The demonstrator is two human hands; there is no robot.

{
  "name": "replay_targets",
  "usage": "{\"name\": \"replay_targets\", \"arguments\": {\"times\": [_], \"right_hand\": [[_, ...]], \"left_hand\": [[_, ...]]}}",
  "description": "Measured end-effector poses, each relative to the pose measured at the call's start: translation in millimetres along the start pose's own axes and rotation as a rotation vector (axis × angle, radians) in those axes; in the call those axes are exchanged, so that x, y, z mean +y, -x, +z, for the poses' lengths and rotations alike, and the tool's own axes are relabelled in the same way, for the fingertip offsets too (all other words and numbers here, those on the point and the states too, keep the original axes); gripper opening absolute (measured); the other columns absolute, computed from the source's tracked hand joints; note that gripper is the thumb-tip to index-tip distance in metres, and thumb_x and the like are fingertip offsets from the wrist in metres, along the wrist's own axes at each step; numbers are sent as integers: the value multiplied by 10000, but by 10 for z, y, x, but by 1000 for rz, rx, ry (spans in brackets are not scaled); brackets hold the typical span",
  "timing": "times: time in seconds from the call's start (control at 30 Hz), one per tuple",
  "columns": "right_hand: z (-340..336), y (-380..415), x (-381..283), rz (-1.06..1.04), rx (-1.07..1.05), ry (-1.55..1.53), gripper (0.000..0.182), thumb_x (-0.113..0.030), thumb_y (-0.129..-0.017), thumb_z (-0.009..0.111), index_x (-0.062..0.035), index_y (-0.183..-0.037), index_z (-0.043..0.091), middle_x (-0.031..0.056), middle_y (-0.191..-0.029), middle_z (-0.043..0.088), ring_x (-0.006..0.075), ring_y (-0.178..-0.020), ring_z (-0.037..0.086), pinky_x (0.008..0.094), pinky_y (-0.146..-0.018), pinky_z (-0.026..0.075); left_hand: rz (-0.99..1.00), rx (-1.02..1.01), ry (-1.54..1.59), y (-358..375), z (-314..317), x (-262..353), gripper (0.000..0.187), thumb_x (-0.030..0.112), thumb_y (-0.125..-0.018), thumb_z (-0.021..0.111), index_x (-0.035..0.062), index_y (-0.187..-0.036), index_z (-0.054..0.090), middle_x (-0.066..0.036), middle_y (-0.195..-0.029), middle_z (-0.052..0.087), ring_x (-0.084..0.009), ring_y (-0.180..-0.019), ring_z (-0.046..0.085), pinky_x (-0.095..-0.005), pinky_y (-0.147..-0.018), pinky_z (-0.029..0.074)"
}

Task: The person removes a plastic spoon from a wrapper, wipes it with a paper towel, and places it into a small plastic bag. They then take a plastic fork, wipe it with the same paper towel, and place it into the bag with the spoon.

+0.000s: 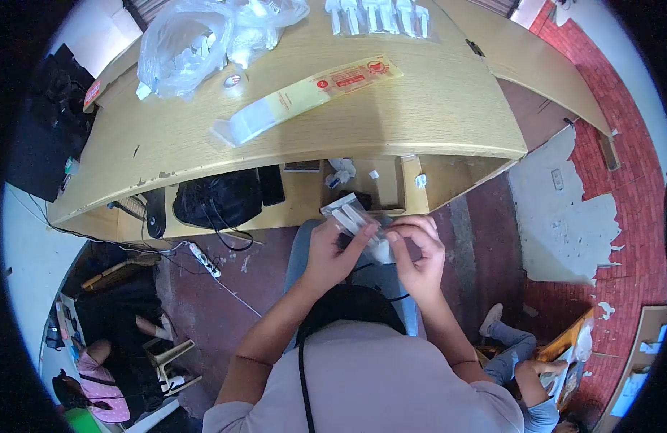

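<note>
In front of my chest, at the table's edge, I hold a small clear plastic packet [354, 216] with white strip-like pieces in it. My left hand [332, 251] pinches its near left side between thumb and fingers. My right hand [419, 252] is closed at the packet's right end, thumb against fingers. Something white [381, 251] shows between the hands, too small to name. On the tabletop beyond lies a long yellow-and-clear plastic sleeve [312, 97] with red print.
A clear plastic bag [185, 54] of white pieces and several white packets [380, 18] lie at the table's back. A small tape roll [234, 83] is nearby. A black bag [218, 198] sits on the shelf below. Other people sit at lower left and lower right.
</note>
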State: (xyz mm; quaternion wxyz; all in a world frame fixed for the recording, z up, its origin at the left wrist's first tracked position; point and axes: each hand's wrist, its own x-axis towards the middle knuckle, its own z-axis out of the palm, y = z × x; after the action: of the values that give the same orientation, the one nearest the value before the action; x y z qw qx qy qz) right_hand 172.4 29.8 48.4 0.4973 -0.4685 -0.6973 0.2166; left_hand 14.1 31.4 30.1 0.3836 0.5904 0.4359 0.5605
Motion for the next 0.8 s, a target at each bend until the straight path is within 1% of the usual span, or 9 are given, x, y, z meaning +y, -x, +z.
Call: {"name": "replay_targets", "arguments": {"times": [0.03, 0.07, 0.1, 0.2, 0.33, 0.4, 0.6, 0.73, 0.8], "right_hand": [[-7, -4, -22, 2, -2, 0, 62, 7, -728, 669, -6, -773, 628, 96, -886, 621, 236, -846, 575, 318, -791, 437], [-21, -20, -68, 40, 18, -39, 75, 2, -730, 671, -6, -790, 628, 106, -928, 614, 235, -868, 578, 315, -801, 441], [-30, -29, -95, 78, 39, -78, 90, -3, -731, 674, -6, -808, 627, 116, -970, 607, 234, -889, 581, 312, -811, 445], [-66, 17, -37, 119, 66, -55, 135, -12, -721, 689, -10, -843, 630, 126, -1010, 584, 237, -922, 583, 311, -826, 448], [-65, 60, -15, 44, 59, -35, 144, -9, -703, 705, -17, -830, 637, 116, -982, 580, 243, -914, 580, 315, -818, 449], [-34, 51, -23, -19, 44, 37, 148, -6, -684, 720, -23, -808, 639, 112, -973, 572, 248, -913, 574, 318, -804, 453], [24, 30, -18, -30, 46, 10, 155, -7, -673, 730, -26, -799, 643, 113, -981, 566, 247, -921, 567, 331, -791, 459], [11, 9, -75, 2, 22, 9, 150, -3, -678, 725, -30, -804, 647, 111, -987, 568, 243, -928, 565, 326, -801, 453], [-3, 30, 25, 102, -35, -161, 133, -2, -694, 712, -28, -807, 648, 107, -994, 569, 235, -932, 565, 307, -814, 444]], "left_hand": [[-26, 5, 1, -1, -7, 7, 102, 108, -838, 637, 18, -883, 645, -79, -804, 666, -134, -723, 629, -272, -659, 485], [-51, 10, 3, -2, -11, 9, 104, 108, -839, 635, 16, -885, 645, -76, -801, 666, -131, -726, 627, -273, -660, 486], [-52, 11, 4, 0, -17, 4, 104, 108, -839, 635, 16, -885, 645, -76, -801, 666, -131, -726, 627, -273, -660, 486], [-56, 26, 4, 1, -19, -35, 106, 107, -843, 630, 13, -890, 646, -73, -794, 667, -127, -731, 626, -273, -661, 486], [-75, 49, 94, 19, 16, -80, 106, 103, -845, 626, 11, -894, 646, -71, -795, 667, -127, -731, 628, -272, -658, 486], [-71, 45, 110, 17, 23, -63, 106, 103, -845, 626, 10, -893, 646, -71, -799, 668, -127, -734, 629, -271, -658, 486], [-57, 4, 58, 26, -2, -10, 105, 96, -840, 626, 7, -894, 640, -78, -811, 668, -127, -746, 628, -270, -663, 485], [-24, 0, 31, 45, 0, -32, 103, 95, -842, 622, 5, -891, 636, -79, -807, 664, -126, -733, 621, -269, -660, 482], [-25, -2, 27, 38, 3, -26, 105, 97, -843, 622, 5, -894, 637, -79, -805, 662, -127, -731, 620, -268, -661, 482]]}}
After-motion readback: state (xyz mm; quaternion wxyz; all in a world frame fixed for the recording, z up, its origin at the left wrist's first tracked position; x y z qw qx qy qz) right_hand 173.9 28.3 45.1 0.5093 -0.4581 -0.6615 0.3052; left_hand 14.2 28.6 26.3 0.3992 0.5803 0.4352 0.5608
